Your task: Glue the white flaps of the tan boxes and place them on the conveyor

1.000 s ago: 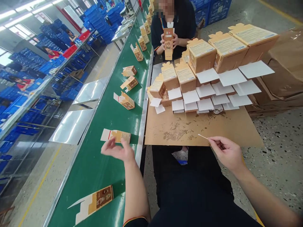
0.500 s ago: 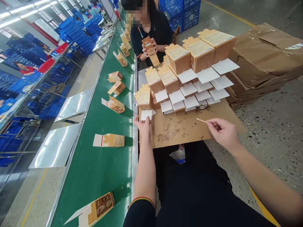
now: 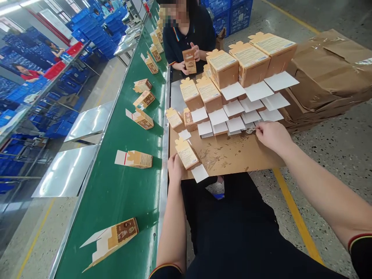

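My left hand grips the side of a small tan carton at the near left corner of the cardboard-topped table; some fingers are hidden behind it. The carton has a scalloped flap at its far end and a white flap open towards me. My right hand is closed in a pinch on a thin pale stick, mostly hidden by the fingers. The stick's tip is at a small clear round dish, partly under the white flaps of the stacked cartons.
Left of the table runs a green conveyor belt with several cartons spaced along it. A co-worker across the table holds a brown carton. Large brown wrapped bundles stand at the right, and blue crates behind.
My left hand has drawn a carton nearer to me, apart from the ones behind it. My right hand has moved forward with the stick to the clear dish. The co-worker's carton has turned.
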`<state>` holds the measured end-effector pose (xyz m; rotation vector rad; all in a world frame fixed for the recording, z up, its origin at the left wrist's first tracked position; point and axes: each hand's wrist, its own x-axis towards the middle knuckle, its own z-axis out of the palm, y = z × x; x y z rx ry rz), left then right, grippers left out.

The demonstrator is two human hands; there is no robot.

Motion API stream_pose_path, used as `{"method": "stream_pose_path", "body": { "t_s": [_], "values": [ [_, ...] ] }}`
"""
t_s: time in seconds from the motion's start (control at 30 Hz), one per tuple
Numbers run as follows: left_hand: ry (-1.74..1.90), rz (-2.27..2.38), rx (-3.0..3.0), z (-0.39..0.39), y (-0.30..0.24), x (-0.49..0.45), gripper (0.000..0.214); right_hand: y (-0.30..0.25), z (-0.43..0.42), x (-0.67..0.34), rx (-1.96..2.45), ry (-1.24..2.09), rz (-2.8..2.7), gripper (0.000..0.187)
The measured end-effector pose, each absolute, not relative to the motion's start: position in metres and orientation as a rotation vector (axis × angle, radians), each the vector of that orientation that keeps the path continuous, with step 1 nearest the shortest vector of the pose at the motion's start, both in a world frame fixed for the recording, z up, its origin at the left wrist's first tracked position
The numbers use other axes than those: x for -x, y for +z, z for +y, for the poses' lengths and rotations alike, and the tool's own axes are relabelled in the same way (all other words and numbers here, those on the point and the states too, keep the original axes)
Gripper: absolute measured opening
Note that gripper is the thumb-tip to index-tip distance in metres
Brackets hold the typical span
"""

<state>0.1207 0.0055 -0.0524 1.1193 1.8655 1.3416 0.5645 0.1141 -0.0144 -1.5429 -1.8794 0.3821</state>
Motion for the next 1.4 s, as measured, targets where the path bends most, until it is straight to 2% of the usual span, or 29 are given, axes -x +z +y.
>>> {"method": "stream_pose_path", "body": {
  "t_s": [0.1, 0.17, 0.3, 0.4, 0.53, 0.73, 0.83, 1.0, 1.2, 1.4],
  "values": [
    [1.175, 1.773, -1.069, 0.023, -0.045, -0.133, 0.038, -0.003, 0.092, -0.569, 1.533, 0.369, -1.8, 0.022],
    [1.193, 1.651, -1.018, 0.014, -0.043, -0.145, 0.051, 0.003, 0.067, -0.571, 1.531, 0.356, -1.736, 0.013],
    [1.504, 1.415, -0.893, -0.014, -0.041, -0.161, 0.079, 0.005, 0.013, -0.549, 1.452, 0.473, -1.648, 0.012],
    [1.609, 1.387, -0.891, -0.011, -0.039, -0.164, 0.088, -0.006, -0.014, -0.501, 1.327, 0.65, -1.657, 0.015],
    [1.573, 1.406, -0.865, 0.008, -0.044, -0.166, 0.088, -0.034, -0.024, -0.429, 1.157, 0.796, -1.863, 0.022],
    [1.51, 1.524, -0.88, 0.003, -0.048, -0.167, 0.088, -0.073, -0.019, -0.39, 1.238, 0.529, -2.035, 0.026],
    [1.512, 1.545, -0.931, -0.001, -0.048, -0.171, 0.092, -0.08, -0.023, -0.387, 1.196, 0.503, -2.087, 0.027],
    [1.538, 1.58, -1.089, -0.012, -0.053, -0.189, 0.099, -0.073, -0.036, -0.388, 1.09, 0.537, -2.112, 0.027],
    [1.436, 1.682, -1.216, -0.03, -0.054, -0.203, 0.079, -0.053, -0.053, -0.426, 1.11, 0.581, -1.911, 0.026],
    [1.447, 1.708, -1.232, -0.03, -0.058, -0.212, 0.074, -0.04, -0.07, -0.444, 1.204, 0.744, -1.751, 0.022]
  ]
}}
